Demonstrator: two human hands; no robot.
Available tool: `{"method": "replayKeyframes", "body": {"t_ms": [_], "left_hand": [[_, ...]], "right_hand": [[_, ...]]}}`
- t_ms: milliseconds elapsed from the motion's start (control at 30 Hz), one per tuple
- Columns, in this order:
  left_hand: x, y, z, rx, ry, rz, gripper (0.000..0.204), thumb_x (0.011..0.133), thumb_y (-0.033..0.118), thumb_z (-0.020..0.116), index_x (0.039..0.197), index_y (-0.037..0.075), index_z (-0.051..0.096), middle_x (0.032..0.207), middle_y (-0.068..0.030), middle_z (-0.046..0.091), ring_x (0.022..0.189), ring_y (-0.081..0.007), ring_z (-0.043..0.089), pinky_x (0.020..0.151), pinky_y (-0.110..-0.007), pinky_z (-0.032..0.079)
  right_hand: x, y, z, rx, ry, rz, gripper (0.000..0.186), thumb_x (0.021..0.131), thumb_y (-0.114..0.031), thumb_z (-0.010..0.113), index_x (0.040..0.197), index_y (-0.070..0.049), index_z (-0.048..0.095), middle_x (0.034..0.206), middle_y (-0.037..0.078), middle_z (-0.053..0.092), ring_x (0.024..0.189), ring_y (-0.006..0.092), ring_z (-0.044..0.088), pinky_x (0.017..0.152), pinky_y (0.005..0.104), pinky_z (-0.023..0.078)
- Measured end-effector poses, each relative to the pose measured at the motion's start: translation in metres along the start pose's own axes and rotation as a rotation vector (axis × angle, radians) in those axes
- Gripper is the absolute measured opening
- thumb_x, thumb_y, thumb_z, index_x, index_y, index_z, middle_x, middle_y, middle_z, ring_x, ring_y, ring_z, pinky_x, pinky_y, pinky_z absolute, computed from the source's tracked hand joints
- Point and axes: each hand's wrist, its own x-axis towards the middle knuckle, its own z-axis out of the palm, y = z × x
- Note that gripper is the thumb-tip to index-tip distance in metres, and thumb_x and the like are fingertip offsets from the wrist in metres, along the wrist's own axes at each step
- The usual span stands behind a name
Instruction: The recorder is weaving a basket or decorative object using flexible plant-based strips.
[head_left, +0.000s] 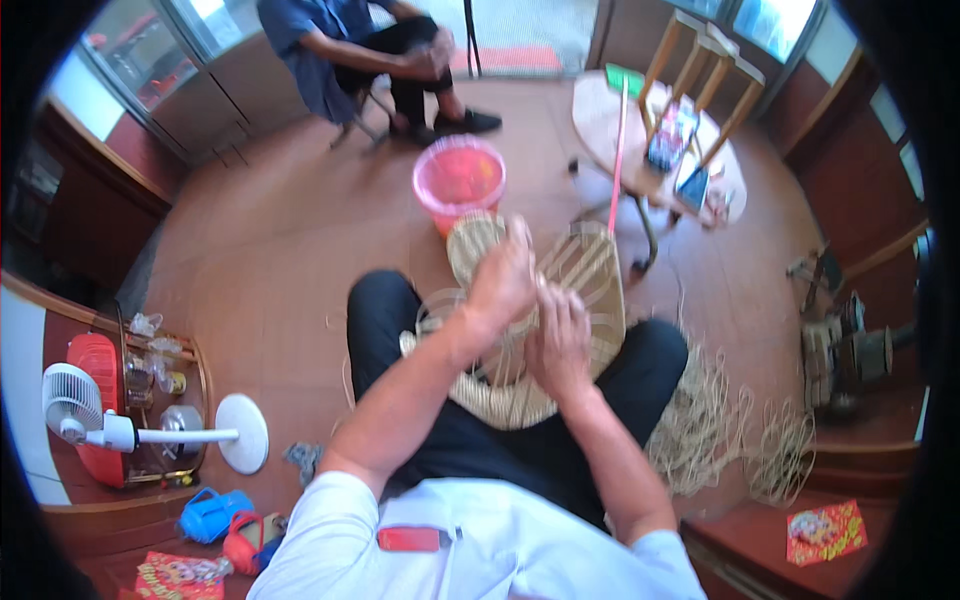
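Observation:
A tan woven cane piece [600, 265] with a curved outline, ribbed bands and open loops in its middle lies across my lap, between my dark-trousered knees. Over its centre my left hand [502, 275] is closed, thumb upward; what its fingers pinch is too small to make out. Just right of it and a little nearer, my right hand [560, 338] has its fingers bent and pressed together on the woven piece. The two hands almost meet at their fingertips. Parts of the weave beneath them are hidden by my hands and forearms.
Loose coils of cane strand [700, 420] lie on the floor by my right knee. Ahead stands a pink bucket [460, 180], with a seated person [350, 50] behind it. A round table [600, 125] and wooden chair are ahead right; a white fan [240, 432] stands left.

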Motion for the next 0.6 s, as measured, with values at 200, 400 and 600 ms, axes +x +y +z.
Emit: {"method": "replayKeyframes", "body": {"t_ms": [200,400,600], "left_hand": [[0.002,0.000,-0.008,-0.130,0.026,-0.135,0.017,0.110,0.005,0.056,0.126,-0.002,0.053,0.100,-0.0240,0.077,0.065,-0.0281,0.077,0.060,-0.044,0.063],[-0.002,0.002,-0.019,-0.097,0.010,-0.025,0.035,0.109,0.001,0.052,0.144,0.000,0.049,0.116,-0.0253,0.080,0.064,-0.0252,0.077,0.063,-0.041,0.063],[-0.017,-0.008,-0.015,0.039,-0.225,0.172,0.031,0.102,0.000,0.055,0.134,0.001,0.052,0.104,-0.0272,0.075,0.084,-0.0488,0.076,0.081,-0.055,0.061]], "right_hand": [[0.000,-0.001,0.004,0.004,-0.034,0.064,0.067,0.092,-0.007,0.067,0.158,-0.005,0.054,0.147,0.017,0.063,0.139,0.0368,0.057,0.113,0.0501,0.047],[0.003,-0.002,-0.001,0.047,-0.014,0.081,0.069,0.089,-0.004,0.067,0.157,-0.005,0.055,0.145,0.017,0.064,0.138,0.0373,0.057,0.115,0.0503,0.046],[0.000,-0.001,-0.001,0.109,-0.017,0.088,0.072,0.085,0.000,0.065,0.156,-0.002,0.055,0.143,0.020,0.063,0.136,0.0417,0.057,0.118,0.0520,0.046]]}}
